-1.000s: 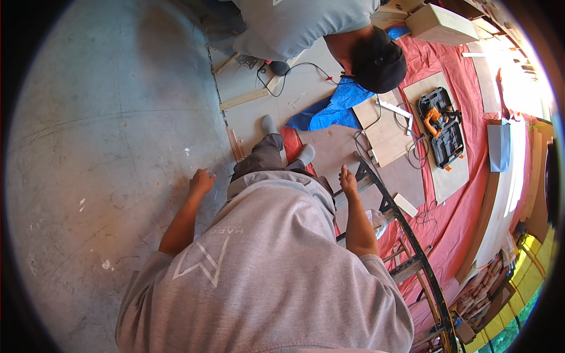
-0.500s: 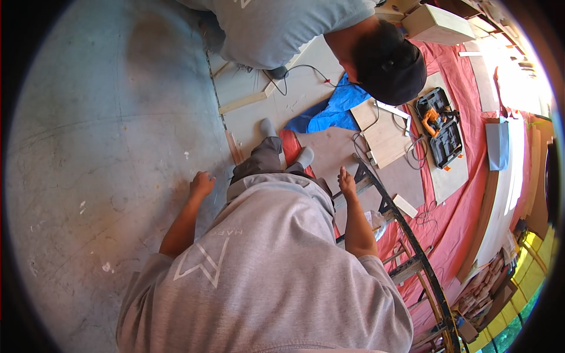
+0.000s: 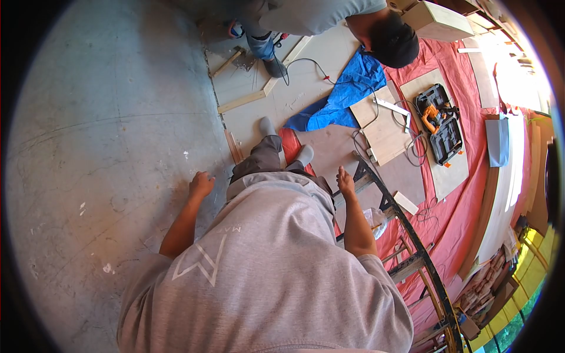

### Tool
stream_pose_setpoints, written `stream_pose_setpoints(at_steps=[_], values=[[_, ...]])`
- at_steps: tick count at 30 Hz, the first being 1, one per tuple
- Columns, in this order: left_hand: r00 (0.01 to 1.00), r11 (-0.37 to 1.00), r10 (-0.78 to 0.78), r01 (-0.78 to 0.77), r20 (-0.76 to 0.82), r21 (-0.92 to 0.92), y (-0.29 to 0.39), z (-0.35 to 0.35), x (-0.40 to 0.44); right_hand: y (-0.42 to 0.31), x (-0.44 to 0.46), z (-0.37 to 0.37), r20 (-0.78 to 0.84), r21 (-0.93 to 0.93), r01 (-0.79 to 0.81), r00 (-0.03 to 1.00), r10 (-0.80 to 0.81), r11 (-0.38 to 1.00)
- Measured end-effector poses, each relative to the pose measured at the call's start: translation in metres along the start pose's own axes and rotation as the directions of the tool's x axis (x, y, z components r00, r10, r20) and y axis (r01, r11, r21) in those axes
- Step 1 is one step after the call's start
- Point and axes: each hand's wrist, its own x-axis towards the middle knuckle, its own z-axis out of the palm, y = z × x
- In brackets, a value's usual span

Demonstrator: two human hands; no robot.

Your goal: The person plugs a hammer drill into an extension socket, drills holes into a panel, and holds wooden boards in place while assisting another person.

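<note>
Up and away from the wearer, the co-worker (image 3: 321, 15) has shifted since half a second ago, baring more of the blue tarp (image 3: 321, 117) and a dark shoe (image 3: 275, 68); the wearer's own hands have barely changed position.

Both hands look released. The left hand (image 3: 202, 183) hangs with fingers loosely curled over the grey floor (image 3: 106, 176), near its right edge, with nothing visible in it. The right hand (image 3: 346, 181) is also bare, its fingers fairly straight, beside the top end of the ladder (image 3: 424, 254). Whether it touches a rung cannot be told.

That ladder lies to the right of both hands and is much nearer the right one. Its long axis runs from just beside those fingers, back past the wearer's right side, along the red sheet (image 3: 453, 215). A pale wood block (image 3: 406, 203) sits just beyond its dark rail. Farther off, an open tool case (image 3: 452, 144) with an orange tool (image 3: 432, 117) rests between the side edges of a plywood panel (image 3: 442, 182).

On the grey shirt (image 3: 276, 276), "MAR" reads upside down beside an angular emblem; the remaining letters are lost. No brand on the case is legible.
</note>
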Motion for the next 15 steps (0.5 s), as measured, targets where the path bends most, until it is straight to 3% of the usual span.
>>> stream_pose_setpoints(at_steps=[15], values=[[0.999, 0.999, 0.008, -0.009, 0.035, 0.033, -0.0033, 0.0005, 0.0035, 0.0052, 0.0006, 0.003, 0.009, -0.016, -0.033, 0.999, 0.034, 0.999]])
